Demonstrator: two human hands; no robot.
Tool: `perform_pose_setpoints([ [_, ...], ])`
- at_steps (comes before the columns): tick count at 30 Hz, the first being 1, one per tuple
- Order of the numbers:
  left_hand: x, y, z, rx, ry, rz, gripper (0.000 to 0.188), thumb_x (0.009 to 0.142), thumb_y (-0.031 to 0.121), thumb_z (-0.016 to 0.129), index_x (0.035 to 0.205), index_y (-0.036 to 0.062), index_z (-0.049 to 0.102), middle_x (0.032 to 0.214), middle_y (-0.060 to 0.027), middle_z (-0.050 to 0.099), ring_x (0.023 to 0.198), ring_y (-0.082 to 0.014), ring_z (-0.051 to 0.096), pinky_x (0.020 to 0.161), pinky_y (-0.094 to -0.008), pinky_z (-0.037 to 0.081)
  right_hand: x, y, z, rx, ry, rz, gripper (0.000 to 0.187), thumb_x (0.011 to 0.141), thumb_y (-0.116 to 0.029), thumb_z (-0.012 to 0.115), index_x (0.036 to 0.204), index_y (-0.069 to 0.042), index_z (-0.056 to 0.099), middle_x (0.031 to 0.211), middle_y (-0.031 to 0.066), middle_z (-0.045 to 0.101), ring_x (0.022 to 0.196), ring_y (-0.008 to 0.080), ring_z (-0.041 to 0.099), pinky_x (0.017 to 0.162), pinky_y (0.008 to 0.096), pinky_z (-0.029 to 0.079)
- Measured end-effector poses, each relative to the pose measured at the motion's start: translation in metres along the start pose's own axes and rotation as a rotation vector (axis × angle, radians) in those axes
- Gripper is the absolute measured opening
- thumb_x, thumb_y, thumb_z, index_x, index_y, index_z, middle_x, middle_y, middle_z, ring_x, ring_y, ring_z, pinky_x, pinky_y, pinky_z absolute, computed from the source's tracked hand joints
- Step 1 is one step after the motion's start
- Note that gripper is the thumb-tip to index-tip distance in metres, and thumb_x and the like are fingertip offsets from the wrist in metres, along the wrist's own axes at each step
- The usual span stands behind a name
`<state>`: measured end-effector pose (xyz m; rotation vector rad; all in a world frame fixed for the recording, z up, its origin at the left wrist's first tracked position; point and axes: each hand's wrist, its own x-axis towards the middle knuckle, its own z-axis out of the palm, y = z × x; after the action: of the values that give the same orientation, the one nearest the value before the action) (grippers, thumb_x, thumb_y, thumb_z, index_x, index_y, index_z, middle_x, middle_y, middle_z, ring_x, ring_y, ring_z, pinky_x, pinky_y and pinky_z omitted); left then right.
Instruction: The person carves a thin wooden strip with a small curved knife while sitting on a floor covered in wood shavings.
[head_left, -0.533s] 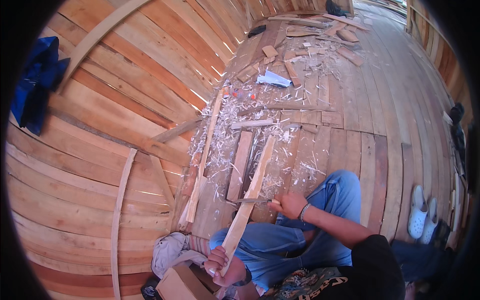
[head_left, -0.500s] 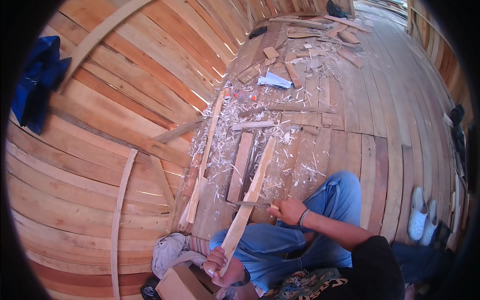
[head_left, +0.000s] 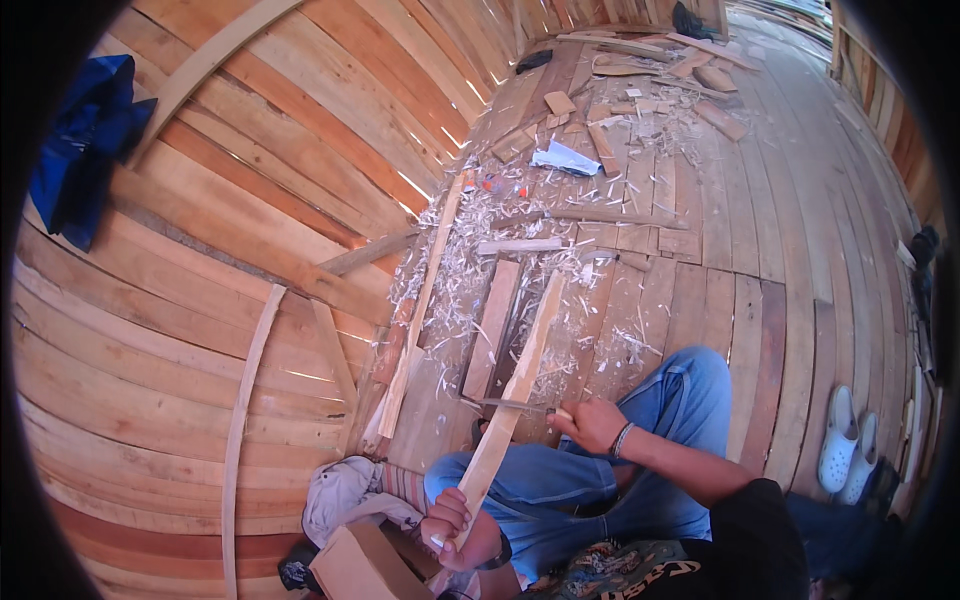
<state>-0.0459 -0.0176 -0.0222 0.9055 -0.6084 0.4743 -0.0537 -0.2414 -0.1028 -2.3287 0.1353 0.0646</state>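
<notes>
My left hand (head_left: 449, 519) is wrapped round the lower end of a long, pale wooden strip (head_left: 524, 370) with an uneven edge. The strip slants away from me, passing over my crossed legs in blue jeans. My right hand (head_left: 592, 424) grips the light handle of a knife (head_left: 528, 406). Its thin blade lies across the strip near the middle, and I cannot tell how deep its edge sits in the wood. Just beyond, a reddish board (head_left: 491, 330) lies on the floor beside the strip.
Curled shavings (head_left: 450, 270) cover the plank floor ahead. A long batten (head_left: 425, 300) lies along the left wall, and offcuts (head_left: 720, 120) are scattered farther off. A cardboard box (head_left: 365, 565) and a pale cloth (head_left: 345, 495) sit by my left arm. Light clogs (head_left: 838, 440) stand at right.
The whole view has shifted a little to the right. The knife still crosses the strip at nearly the same place, with my right hand slightly farther from the strip.
</notes>
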Motion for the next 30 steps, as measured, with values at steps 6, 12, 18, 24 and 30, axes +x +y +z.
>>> perform_pose_setpoints([
  [6, 0.001, -0.001, 0.002, 0.002, 0.029, 0.002, 0.026, 0.077, 0.026, 0.053, 0.065, 0.0127, 0.035, 0.056, -0.0009, 0.035, 0.054, -0.0135, 0.035, 0.060, -0.0319, 0.029, 0.012, 0.011, -0.001, -0.075, 0.044, -0.040, 0.054, 0.093, -0.054, 0.043, 0.083, -0.005, 0.061, 0.066, 0.0229, 0.062, 0.066, 0.0434, 0.063, 0.061, 0.0513, 0.050],
  [12, 0.004, -0.003, -0.002, -0.035, 0.076, 0.009, 0.025, 0.077, 0.025, 0.052, 0.064, 0.0123, 0.035, 0.056, -0.0012, 0.035, 0.054, -0.0133, 0.036, 0.059, -0.0318, 0.028, 0.012, -0.003, -0.002, -0.074, 0.023, -0.090, 0.052, 0.093, -0.054, 0.043, 0.086, -0.006, 0.062, 0.067, 0.0229, 0.062, 0.067, 0.0431, 0.063, 0.063, 0.0525, 0.050],
  [18, -0.001, -0.001, -0.007, -0.031, -0.008, -0.011, 0.025, 0.076, 0.025, 0.054, 0.064, 0.0125, 0.036, 0.058, -0.0022, 0.037, 0.055, -0.0141, 0.037, 0.060, -0.0332, 0.028, 0.007, 0.000, -0.007, -0.005, 0.047, 0.077, 0.052, 0.093, -0.053, 0.043, 0.083, -0.006, 0.061, 0.068, 0.0224, 0.063, 0.069, 0.0431, 0.063, 0.065, 0.0523, 0.050],
  [24, -0.001, 0.002, 0.000, -0.008, -0.037, -0.025, 0.026, 0.077, 0.026, 0.055, 0.065, 0.0121, 0.037, 0.057, -0.0025, 0.039, 0.056, -0.0152, 0.038, 0.062, -0.0345, 0.031, -0.001, -0.001, -0.005, 0.002, 0.028, -0.020, 0.051, 0.094, -0.051, 0.042, 0.086, -0.004, 0.060, 0.069, 0.0243, 0.062, 0.071, 0.0441, 0.063, 0.066, 0.0526, 0.049],
  [30, -0.010, -0.001, 0.005, 0.021, -0.069, -0.043, 0.027, 0.075, 0.027, 0.055, 0.064, 0.0130, 0.035, 0.055, -0.0001, 0.034, 0.054, -0.0137, 0.035, 0.063, -0.0323, 0.029, 0.005, 0.006, -0.008, -0.031, 0.063, 0.017, 0.049, 0.094, -0.050, 0.044, 0.085, -0.004, 0.058, 0.068, 0.0248, 0.061, 0.070, 0.0437, 0.062, 0.065, 0.0525, 0.049],
])
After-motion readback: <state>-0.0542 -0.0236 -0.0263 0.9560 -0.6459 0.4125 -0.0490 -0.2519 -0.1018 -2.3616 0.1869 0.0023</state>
